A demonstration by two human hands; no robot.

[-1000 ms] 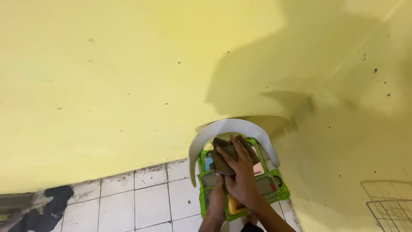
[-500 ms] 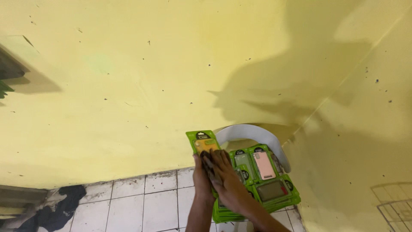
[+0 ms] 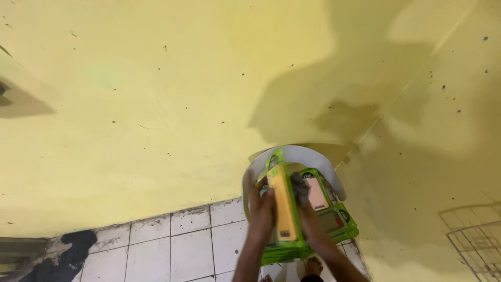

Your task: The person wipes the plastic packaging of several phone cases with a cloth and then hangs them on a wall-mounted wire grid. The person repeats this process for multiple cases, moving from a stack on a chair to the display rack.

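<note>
Glossy green plastic packs (image 3: 284, 209) are seen, stacked on a smooth white plastic chair (image 3: 313, 159). The yellow wall (image 3: 156, 104) is matt and speckled; the white floor tiles (image 3: 172, 245) are glazed, with grimy joints.

- Left hand (image 3: 262, 213) raised from lower frame, fingers curled, palm turned inward.
- Right hand (image 3: 309, 216) opposite, fingers closed, forearm angling down and right.

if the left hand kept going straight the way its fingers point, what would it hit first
The left hand points up and away along the green-edged package it grips. Straight on, it would likely first meet the curved back of the white plastic chair, then the yellow wall; depth is unclear.
</note>
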